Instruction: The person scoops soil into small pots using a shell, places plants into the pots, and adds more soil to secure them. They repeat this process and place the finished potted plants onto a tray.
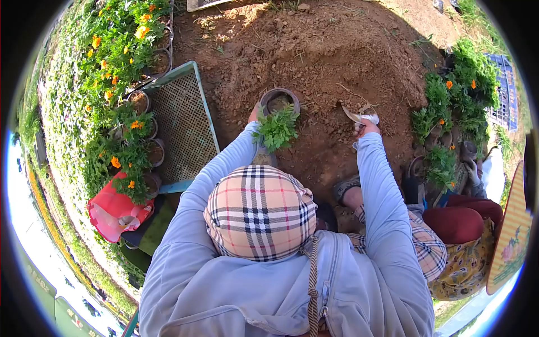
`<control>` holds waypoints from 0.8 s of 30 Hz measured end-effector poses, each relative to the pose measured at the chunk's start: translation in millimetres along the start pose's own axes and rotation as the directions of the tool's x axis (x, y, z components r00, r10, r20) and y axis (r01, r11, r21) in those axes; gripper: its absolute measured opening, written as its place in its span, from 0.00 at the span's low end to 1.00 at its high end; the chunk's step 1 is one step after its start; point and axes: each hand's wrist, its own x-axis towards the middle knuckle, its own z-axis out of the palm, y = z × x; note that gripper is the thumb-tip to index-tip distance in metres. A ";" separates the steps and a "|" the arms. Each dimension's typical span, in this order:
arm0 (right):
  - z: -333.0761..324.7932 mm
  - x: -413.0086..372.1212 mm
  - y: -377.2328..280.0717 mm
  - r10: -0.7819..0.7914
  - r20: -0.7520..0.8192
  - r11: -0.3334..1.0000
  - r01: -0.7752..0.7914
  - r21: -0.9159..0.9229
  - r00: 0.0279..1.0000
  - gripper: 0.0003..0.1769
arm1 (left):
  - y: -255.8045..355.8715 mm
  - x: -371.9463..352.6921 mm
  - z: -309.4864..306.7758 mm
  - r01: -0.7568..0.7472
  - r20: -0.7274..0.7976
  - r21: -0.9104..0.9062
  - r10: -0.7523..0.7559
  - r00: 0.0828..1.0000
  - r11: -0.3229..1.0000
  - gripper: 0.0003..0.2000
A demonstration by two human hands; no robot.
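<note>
My left hand (254, 114) is closed on the left side of a round plant pot (299, 103), near its rim. A leafy green seedling (277, 129) leans over the near edge of the pot, and dark soil shows inside it. To the right, my right hand (367, 129) grips a small pale scoop (353, 115) with a curved edge, held low over the loose brown soil (337, 67). A little soil seems to lie in the scoop. Its handle is hidden by my fingers.
A green-framed mesh crate (182, 121) lies on the left beside potted marigolds (132, 126) and a red plastic bag (115, 210). More marigolds (443, 106) stand at right, near a blue crate (503, 90). Another person's maroon-clad knee (457, 222) is close on my right.
</note>
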 end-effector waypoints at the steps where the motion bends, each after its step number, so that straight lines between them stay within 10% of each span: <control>1: -5.8 4.2 -3.0 -0.020 0.038 0.998 0.022 -0.062 0.999 0.10 | 6.6 -8.7 6.3 0.038 0.049 -0.089 -0.034 0.998 0.995 0.19; 5: 6.6 -17.7 -22.5 -0.154 0.019 0.966 0.147 0.213 0.988 0.06 | 14.0 -20.7 14.0 0.218 0.253 -0.430 -0.114 0.961 0.876 0.20; 8: 11.9 1.5 -41.3 -0.125 0.025 0.962 0.115 0.249 0.992 0.07 | -38.6 45.2 -31.2 -0.405 0.109 0.424 0.399 0.911 0.810 0.19; 21: 59.7 -67.9 5.1 -0.053 0.355 0.989 0.098 -0.110 0.934 0.09 | -7.4 16.6 -6.9 -0.350 0.138 0.841 0.463 0.876 0.412 0.23; 23: 78.9 -67.7 16.7 -0.130 0.296 0.917 0.228 -0.327 0.946 0.11 | -3.4 13.4 -3.4 -0.336 0.140 0.853 0.446 0.884 0.400 0.24; 24: 84.3 -67.7 22.8 -0.388 0.444 0.709 0.570 -0.416 0.808 0.13 | -2.2 12.6 -2.5 -0.329 0.139 0.857 0.438 0.888 0.395 0.24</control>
